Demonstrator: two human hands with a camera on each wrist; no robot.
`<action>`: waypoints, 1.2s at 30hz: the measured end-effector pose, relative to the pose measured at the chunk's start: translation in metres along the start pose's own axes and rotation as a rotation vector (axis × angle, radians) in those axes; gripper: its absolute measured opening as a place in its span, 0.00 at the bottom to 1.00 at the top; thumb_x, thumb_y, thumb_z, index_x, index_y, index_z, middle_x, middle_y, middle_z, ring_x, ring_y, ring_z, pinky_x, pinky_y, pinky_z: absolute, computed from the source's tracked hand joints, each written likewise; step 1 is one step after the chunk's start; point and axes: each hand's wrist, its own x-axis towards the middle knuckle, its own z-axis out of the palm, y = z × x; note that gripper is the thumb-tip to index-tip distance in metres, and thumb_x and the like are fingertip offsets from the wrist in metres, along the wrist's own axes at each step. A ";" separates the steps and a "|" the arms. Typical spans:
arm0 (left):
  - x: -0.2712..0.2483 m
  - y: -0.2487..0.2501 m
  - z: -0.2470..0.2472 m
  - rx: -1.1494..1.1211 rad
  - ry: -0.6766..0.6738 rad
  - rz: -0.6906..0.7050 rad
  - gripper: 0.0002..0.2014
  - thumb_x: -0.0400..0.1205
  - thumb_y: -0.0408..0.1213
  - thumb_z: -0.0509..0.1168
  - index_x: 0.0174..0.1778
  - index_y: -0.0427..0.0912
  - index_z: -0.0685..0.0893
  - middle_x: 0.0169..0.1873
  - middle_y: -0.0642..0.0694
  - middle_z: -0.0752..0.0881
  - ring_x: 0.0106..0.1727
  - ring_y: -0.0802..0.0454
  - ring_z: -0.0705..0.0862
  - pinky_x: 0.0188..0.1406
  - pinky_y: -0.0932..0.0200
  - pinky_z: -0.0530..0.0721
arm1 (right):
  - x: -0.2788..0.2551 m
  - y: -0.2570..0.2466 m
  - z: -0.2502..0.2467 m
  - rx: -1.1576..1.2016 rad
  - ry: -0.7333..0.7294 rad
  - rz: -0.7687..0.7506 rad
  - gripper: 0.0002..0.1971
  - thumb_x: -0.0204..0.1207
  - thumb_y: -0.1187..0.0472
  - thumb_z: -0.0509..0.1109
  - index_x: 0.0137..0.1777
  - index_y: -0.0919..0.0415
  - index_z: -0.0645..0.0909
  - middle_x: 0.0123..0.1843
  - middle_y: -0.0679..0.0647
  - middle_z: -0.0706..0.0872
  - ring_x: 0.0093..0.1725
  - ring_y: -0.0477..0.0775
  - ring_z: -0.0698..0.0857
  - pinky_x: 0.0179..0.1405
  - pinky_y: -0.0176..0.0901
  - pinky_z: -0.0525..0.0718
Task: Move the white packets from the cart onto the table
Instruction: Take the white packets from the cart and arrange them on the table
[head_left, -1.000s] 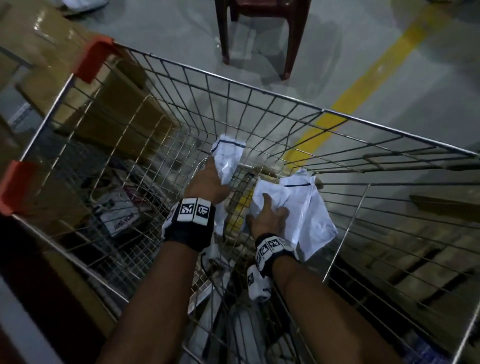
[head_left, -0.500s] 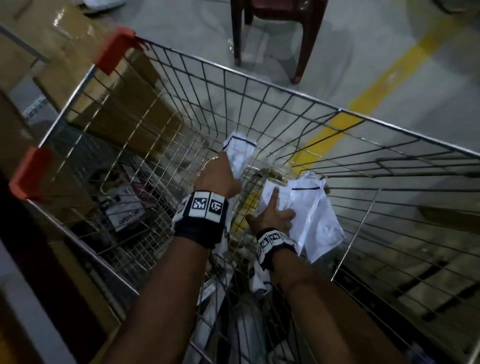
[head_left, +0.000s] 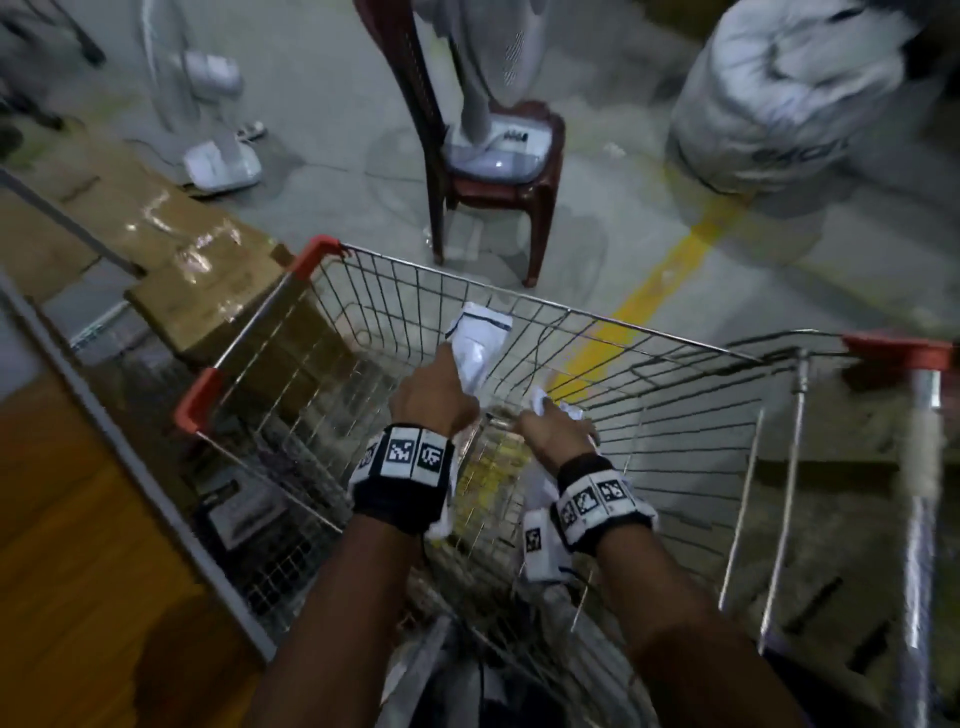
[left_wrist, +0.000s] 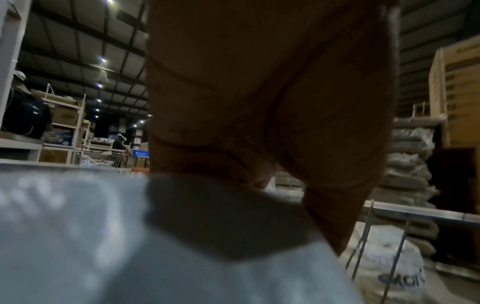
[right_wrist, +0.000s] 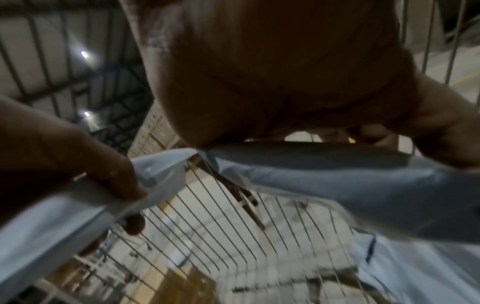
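1. Grey concrete floor (head_left: 322, 93) with a yellow line (head_left: 670, 270) painted across it lies under a wire cart (head_left: 649, 338), and both hands are inside the basket.
2. One white packet (head_left: 480, 345) is gripped in the left hand (head_left: 431, 397); its blue-edged top sticks up past the knuckles, about level with the cart's far rim.
3. A second white packet (head_left: 553, 408) is held by the right hand (head_left: 558, 434), fingers curled round it. From the right wrist view it (right_wrist: 324, 181) stretches across beneath the palm (right_wrist: 272, 72).
4. Both hands are just beside each other, the left a little farther forward; in the right wrist view the left hand (right_wrist: 64, 156) clamps its packet (right_wrist: 52, 222) close by.
5. From the left wrist view the packet (left_wrist: 78, 236) fills the lower picture below the palm (left_wrist: 259, 92), blurred.
6. Below the wrists more white packaging (head_left: 467, 686) lies low in the cart, too blurred to count.
7. Left of the left hand, outside the cart, cardboard boxes (head_left: 208, 280) are stacked, with an orange-brown surface (head_left: 78, 545) nearer the person.
8. Beyond the hands stands a dark red chair (head_left: 493, 187) with a white appliance (head_left: 493, 148) on its seat.
9. Far right of the hands sits a large white sack (head_left: 779, 93).
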 end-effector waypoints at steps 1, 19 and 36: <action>-0.012 0.002 -0.009 -0.003 0.032 0.033 0.33 0.76 0.37 0.72 0.76 0.44 0.64 0.58 0.36 0.85 0.55 0.35 0.85 0.58 0.39 0.85 | -0.015 -0.002 -0.008 0.018 0.015 -0.035 0.36 0.66 0.37 0.52 0.78 0.42 0.64 0.82 0.66 0.65 0.80 0.75 0.61 0.76 0.66 0.63; -0.286 -0.016 -0.076 -0.271 0.540 0.332 0.35 0.79 0.41 0.70 0.82 0.52 0.64 0.61 0.47 0.82 0.52 0.45 0.83 0.49 0.56 0.78 | -0.327 0.020 -0.085 0.219 0.524 -0.729 0.36 0.75 0.41 0.52 0.85 0.46 0.57 0.80 0.53 0.55 0.61 0.67 0.81 0.65 0.56 0.80; -0.542 -0.146 0.010 -0.356 1.063 -0.141 0.37 0.76 0.36 0.73 0.82 0.47 0.66 0.67 0.34 0.82 0.63 0.31 0.81 0.52 0.48 0.78 | -0.490 0.039 0.037 0.153 0.104 -1.354 0.32 0.79 0.51 0.60 0.84 0.56 0.65 0.79 0.61 0.62 0.75 0.61 0.69 0.70 0.47 0.73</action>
